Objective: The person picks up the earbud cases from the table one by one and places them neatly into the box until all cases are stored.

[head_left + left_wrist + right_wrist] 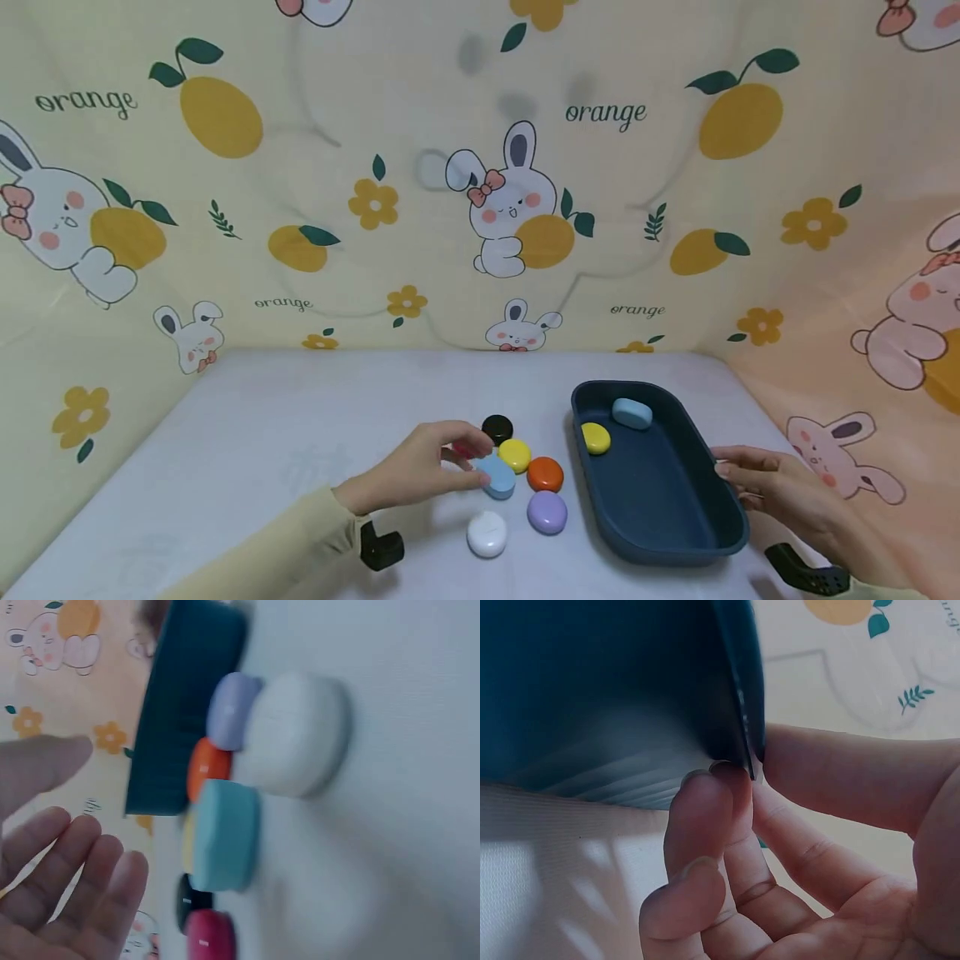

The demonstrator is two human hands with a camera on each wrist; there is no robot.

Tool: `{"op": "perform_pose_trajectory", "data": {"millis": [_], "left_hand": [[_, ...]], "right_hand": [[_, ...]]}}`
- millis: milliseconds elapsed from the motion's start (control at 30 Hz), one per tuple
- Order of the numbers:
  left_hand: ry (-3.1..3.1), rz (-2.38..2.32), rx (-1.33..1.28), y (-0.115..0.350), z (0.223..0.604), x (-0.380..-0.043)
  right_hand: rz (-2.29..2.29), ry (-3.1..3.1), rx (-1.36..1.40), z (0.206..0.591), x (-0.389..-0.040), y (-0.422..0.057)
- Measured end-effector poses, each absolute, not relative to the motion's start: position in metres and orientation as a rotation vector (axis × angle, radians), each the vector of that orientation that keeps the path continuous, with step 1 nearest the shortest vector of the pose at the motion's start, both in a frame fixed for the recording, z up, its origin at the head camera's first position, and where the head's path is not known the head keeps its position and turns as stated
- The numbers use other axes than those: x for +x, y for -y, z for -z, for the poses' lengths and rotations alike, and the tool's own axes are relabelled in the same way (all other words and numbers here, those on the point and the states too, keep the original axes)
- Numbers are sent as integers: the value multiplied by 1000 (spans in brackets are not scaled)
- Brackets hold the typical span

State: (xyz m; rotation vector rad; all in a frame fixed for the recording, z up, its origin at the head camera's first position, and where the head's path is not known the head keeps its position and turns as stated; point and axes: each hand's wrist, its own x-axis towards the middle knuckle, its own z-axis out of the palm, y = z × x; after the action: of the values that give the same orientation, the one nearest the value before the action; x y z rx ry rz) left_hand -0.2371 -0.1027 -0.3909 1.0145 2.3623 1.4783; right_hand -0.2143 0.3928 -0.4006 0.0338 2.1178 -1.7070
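My left hand (pixel 427 467) hovers over a light blue oval block (pixel 498 478). In the left wrist view its fingers (pixel 82 874) are parted and hold nothing, and the blue block (pixel 223 836) stands apart from them. Around that block lie smooth rounded pieces: black (pixel 497 429), yellow (pixel 515 456), orange (pixel 545 474), purple (pixel 547 512) and white (pixel 487 534). A red piece (pixel 211 934) is mostly hidden behind the left hand in the head view. My right hand (pixel 787 496) pinches the right rim of a dark blue tray (pixel 660 508) between thumb and fingers (pixel 701 814).
Inside the tray, a yellow round piece (pixel 597 438) lies by the left wall and a light blue block (pixel 632 413) near the far end. The white tabletop (pixel 300 425) meets a patterned cloth (pixel 420 275) at the back and sides.
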Motion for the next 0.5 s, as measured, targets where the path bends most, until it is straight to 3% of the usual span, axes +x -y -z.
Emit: {"op": "perform_pose_trajectory", "data": {"millis": [500], "left_hand": [[-2101, -1487, 936, 111, 420, -224]], "right_hand": [[1723, -2124, 55, 400, -210, -391]]}}
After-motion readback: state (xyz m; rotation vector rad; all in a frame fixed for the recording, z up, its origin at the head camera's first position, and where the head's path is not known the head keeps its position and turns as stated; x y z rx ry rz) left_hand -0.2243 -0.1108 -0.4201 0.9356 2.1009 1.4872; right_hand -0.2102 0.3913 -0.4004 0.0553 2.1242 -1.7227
